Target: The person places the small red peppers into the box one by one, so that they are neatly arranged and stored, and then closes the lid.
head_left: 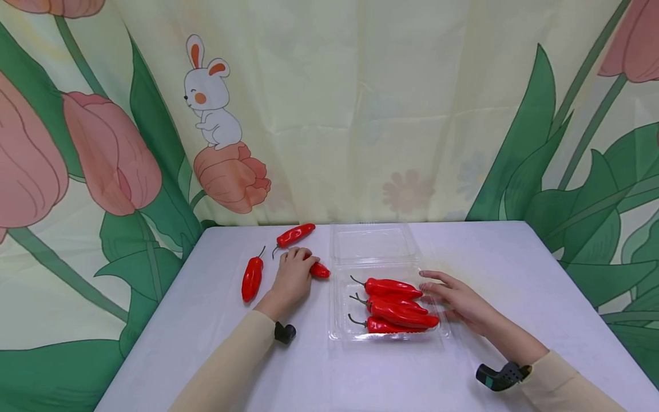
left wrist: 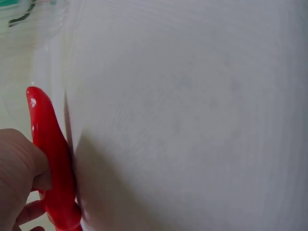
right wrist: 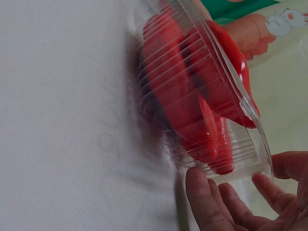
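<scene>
Currently, the left hand (head_left: 292,280) pinches a red pepper (head_left: 320,270) between thumb and fingers, the pepper's tip pointing out past the fingertips toward the right hand's side. Whether that pepper rests on the white counter (head_left: 319,366) or is just clear of it, I cannot tell. Left of that hand lies a second loose pepper (head_left: 252,279), its stem turned away from the person. Just beyond its knuckles is a third loose pepper (head_left: 296,235), slanting, with its stem curling down near the hand.

Between the two hands sits a clear plastic box (head_left: 341,326), its lid (head_left: 373,243) folded back on the far side. Inside the box, four red peppers (head_left: 404,313) lie with stems toward the left hand and tips toward the right hand; one of them rests on top of the others.

The right hand (head_left: 459,300) has its fingers spread and slightly bent, pinching nothing, the fingertips at the end wall of the box nearest to it.

Below each hand, at the sleeve cuff, is a black wrist camera (head_left: 501,376). Well beyond both hands hangs a pale curtain (head_left: 314,114) printed with tulips and a white rabbit (head_left: 218,117).
</scene>
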A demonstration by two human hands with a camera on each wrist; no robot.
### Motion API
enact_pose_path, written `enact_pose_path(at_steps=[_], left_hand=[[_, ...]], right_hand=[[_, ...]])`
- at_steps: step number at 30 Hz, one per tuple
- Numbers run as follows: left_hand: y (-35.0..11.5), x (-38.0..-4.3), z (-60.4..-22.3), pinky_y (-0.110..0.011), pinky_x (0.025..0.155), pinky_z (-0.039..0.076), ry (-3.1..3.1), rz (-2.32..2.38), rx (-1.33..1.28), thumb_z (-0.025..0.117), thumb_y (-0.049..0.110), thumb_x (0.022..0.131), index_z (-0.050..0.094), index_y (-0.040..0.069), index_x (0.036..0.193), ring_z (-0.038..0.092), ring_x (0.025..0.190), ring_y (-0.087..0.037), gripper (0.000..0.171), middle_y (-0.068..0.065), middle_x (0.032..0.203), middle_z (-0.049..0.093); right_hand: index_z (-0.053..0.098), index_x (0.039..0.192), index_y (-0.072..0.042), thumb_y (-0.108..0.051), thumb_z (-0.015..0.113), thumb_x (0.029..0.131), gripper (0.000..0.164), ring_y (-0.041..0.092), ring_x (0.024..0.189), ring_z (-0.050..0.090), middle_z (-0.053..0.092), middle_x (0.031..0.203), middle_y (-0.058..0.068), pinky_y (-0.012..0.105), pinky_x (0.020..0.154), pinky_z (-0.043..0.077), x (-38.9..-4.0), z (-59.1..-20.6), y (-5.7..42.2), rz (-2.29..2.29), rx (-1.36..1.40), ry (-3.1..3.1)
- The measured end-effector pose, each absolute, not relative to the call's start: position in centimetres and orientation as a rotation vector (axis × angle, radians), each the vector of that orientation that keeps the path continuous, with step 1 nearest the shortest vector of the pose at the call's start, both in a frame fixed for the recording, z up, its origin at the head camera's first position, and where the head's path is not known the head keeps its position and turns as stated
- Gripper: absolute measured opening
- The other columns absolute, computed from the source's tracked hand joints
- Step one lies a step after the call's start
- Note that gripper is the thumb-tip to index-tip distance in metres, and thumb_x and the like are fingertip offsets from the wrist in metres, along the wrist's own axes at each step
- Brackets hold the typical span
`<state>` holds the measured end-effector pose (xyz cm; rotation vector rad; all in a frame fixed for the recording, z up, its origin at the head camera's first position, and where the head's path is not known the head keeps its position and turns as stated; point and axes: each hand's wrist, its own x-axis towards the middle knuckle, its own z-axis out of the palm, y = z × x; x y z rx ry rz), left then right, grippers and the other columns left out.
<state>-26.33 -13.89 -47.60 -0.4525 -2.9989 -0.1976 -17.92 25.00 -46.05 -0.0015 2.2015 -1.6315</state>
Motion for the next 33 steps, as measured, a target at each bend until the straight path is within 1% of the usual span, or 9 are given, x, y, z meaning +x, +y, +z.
enact_pose_path(at_steps=[4,9,15,21,24,29,31,33], left_hand=[[-14.27,-26.04,-47.23,-0.058,0.117,0.037,-2.999,-0.231,-0.403,0.082,0.018,0.086,0.063,0.016,0.141,0.045,0.136,-0.032,0.059,-0.009,0.140,0.058],[-14.56,-26.14,-47.49,-0.059,0.115,0.038,-2.978,-0.272,-0.354,0.086,0.023,0.082,0.062,0.013,0.139,0.048,0.132,-0.031,0.063,-0.011,0.136,0.060],[-14.59,-26.07,-47.39,-0.060,0.114,0.039,-2.976,-0.301,-0.344,0.089,0.024,0.080,0.064,0.012,0.135,0.051,0.127,-0.030,0.062,-0.011,0.131,0.061],[-14.45,-25.79,-47.40,-0.056,0.111,0.042,-2.989,-0.362,-0.285,0.088,0.024,0.080,0.064,0.009,0.131,0.057,0.119,-0.028,0.059,-0.011,0.128,0.063],[-14.41,-25.67,-47.51,-0.053,0.106,0.045,-2.987,-0.399,-0.231,0.088,0.027,0.080,0.064,0.008,0.127,0.060,0.110,-0.027,0.057,-0.011,0.122,0.066],[-14.52,-25.52,-47.46,-0.041,0.091,0.056,-2.984,-0.500,-0.127,0.088,0.030,0.081,0.066,0.009,0.122,0.060,0.094,-0.023,0.051,-0.009,0.109,0.068],[-14.60,-25.43,-47.38,-0.037,0.084,0.060,-2.987,-0.540,-0.102,0.087,0.030,0.082,0.066,0.009,0.122,0.060,0.091,-0.022,0.050,-0.009,0.106,0.067],[-14.67,-25.31,-47.26,-0.036,0.082,0.061,-2.994,-0.570,-0.084,0.088,0.029,0.081,0.066,0.009,0.122,0.060,0.090,-0.021,0.051,-0.009,0.105,0.067]], right_hand=[[0.029,0.162,-0.011,-0.034,0.058,0.105,0.067,0.034,0.128,0.062,0.046,0.155,0.027,0.045,0.092,0.061,-17.97,-46.03,24.88,-1.623,-0.007,2.205],[0.029,0.162,-0.012,-0.035,0.057,0.105,0.067,0.035,0.129,0.061,0.046,0.155,0.027,0.046,0.093,0.060,-18.05,-45.96,24.92,-1.620,-0.011,2.208],[0.029,0.162,-0.011,-0.034,0.057,0.105,0.067,0.033,0.127,0.062,0.046,0.155,0.027,0.045,0.092,0.061,-17.97,-46.02,25.00,-1.627,-0.011,2.202],[0.029,0.162,-0.011,-0.033,0.058,0.105,0.067,0.033,0.127,0.062,0.045,0.155,0.027,0.044,0.092,0.061,-17.88,-46.07,24.97,-1.638,-0.010,2.192],[0.029,0.162,-0.011,-0.033,0.057,0.105,0.067,0.034,0.128,0.062,0.046,0.155,0.027,0.044,0.092,0.061,-17.89,-46.06,24.97,-1.636,-0.011,2.193],[0.029,0.162,-0.011,-0.033,0.057,0.105,0.067,0.034,0.128,0.062,0.046,0.154,0.027,0.043,0.091,0.061,-17.95,-46.06,24.97,-1.636,-0.010,2.190],[0.029,0.162,-0.011,-0.033,0.057,0.105,0.067,0.034,0.127,0.062,0.046,0.154,0.027,0.043,0.091,0.061,-17.99,-46.08,24.97,-1.636,-0.009,2.188],[0.029,0.162,-0.011,-0.033,0.057,0.105,0.067,0.034,0.127,0.062,0.046,0.154,0.027,0.043,0.091,0.061,-18.05,-46.10,24.97,-1.635,-0.011,2.187]])
